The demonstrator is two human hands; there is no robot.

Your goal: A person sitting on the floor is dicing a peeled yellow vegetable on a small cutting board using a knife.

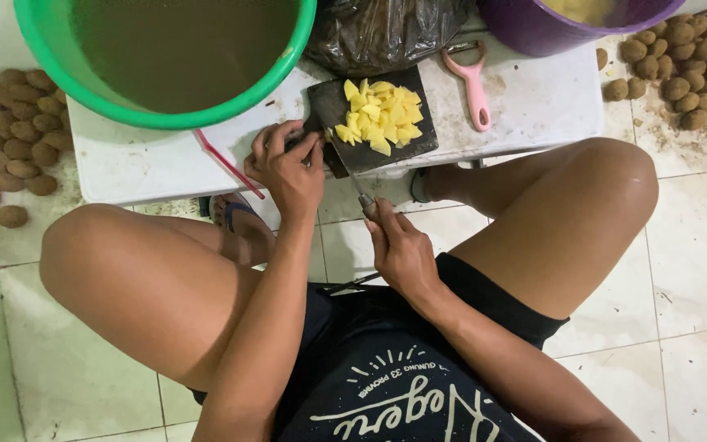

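Note:
A small dark cutting board [345,155] lies on a low white table [141,164] and carries a heap of yellow potato pieces [380,116]. My left hand [288,168] grips the board's near left corner. My right hand [398,245] is closed on a knife [363,199], whose blade points up at the board's near edge. I sit with my knees spread on either side of the table.
A green basin [157,123] of murky water stands at the table's back left, a purple basin [533,29] at the back right, a dark plastic bag [378,33] between them. A pink peeler [475,86] lies on the table. Brown unpeeled potatoes [10,139] [685,65] are heaped on the tiled floor.

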